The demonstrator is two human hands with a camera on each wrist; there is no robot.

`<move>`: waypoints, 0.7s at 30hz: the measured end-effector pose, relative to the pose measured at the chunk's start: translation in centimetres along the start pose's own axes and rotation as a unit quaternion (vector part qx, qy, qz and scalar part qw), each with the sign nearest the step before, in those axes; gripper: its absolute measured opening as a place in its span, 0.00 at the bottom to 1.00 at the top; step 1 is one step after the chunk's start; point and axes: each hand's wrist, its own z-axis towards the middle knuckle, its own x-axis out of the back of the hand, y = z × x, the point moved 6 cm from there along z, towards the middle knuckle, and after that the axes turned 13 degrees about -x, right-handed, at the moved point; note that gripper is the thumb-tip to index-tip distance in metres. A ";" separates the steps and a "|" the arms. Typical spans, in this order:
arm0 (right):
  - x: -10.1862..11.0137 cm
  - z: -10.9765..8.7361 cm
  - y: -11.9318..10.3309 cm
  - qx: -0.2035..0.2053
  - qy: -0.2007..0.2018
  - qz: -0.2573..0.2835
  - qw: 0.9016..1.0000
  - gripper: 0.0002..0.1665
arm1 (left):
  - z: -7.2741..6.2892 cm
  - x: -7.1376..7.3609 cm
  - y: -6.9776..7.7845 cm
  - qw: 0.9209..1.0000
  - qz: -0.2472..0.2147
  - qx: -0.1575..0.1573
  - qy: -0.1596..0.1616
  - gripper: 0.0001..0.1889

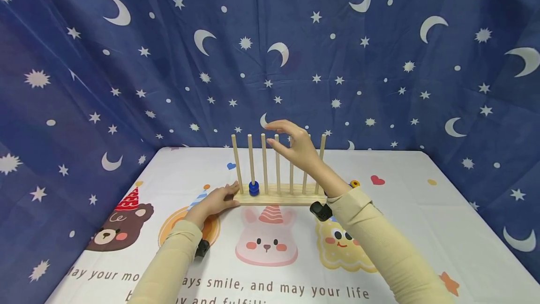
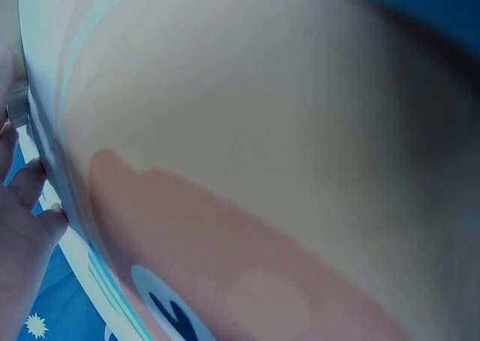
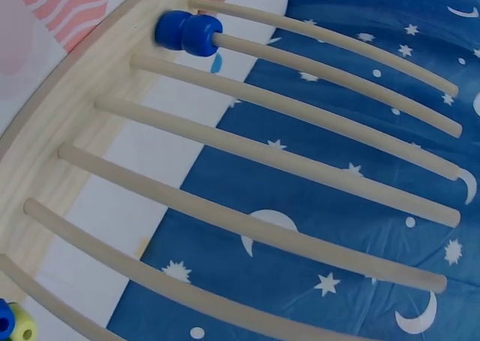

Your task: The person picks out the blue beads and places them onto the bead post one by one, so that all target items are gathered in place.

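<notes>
A wooden peg stand (image 1: 280, 198) with several upright pegs stands on the table. Two blue beads (image 1: 253, 188) are stacked at the foot of its second peg from the left; the right wrist view also shows these blue beads (image 3: 187, 33). My left hand (image 1: 217, 201) holds the left end of the base, thumb at the front and fingers behind. Over the middle pegs, near their tops, my right hand (image 1: 297, 147) is raised with thumb and fingers apart and nothing between them. It hides parts of some pegs. The left wrist view is mostly blurred tablecloth.
Right of the stand, a yellow bead (image 1: 355, 184) shows past the right forearm, with blue beside it; the right wrist view has a blue bead (image 3: 6, 320) there too. A printed white tablecloth (image 1: 405, 219) covers the table. Behind hangs a blue curtain (image 1: 236, 69).
</notes>
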 end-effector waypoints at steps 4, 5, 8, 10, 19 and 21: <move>1.3 -0.5 -0.3 0.020 0.035 0.015 0.999 0.18 | 0.0 0.0 0.0 1.000 -0.006 0.000 0.003 0.31; 1.6 -0.6 -0.3 0.022 0.041 0.016 0.999 0.18 | 0.0 0.0 0.0 1.000 -0.005 0.000 0.003 0.31; 2.7 -1.1 -0.2 0.016 0.053 0.015 0.998 0.18 | 0.1 0.0 0.0 1.000 -0.010 0.000 0.003 0.32; 3.3 -1.5 -0.1 0.010 0.056 0.010 0.998 0.18 | 0.1 0.0 -0.1 1.000 -0.014 0.003 0.002 0.32; 5.4 -3.2 0.6 -0.011 0.064 0.008 0.998 0.20 | 0.1 0.1 -0.2 1.000 -0.014 0.003 0.001 0.31; 5.8 -3.6 0.6 -0.007 0.066 0.002 0.998 0.20 | 0.1 0.1 -0.2 1.000 -0.017 0.006 0.001 0.31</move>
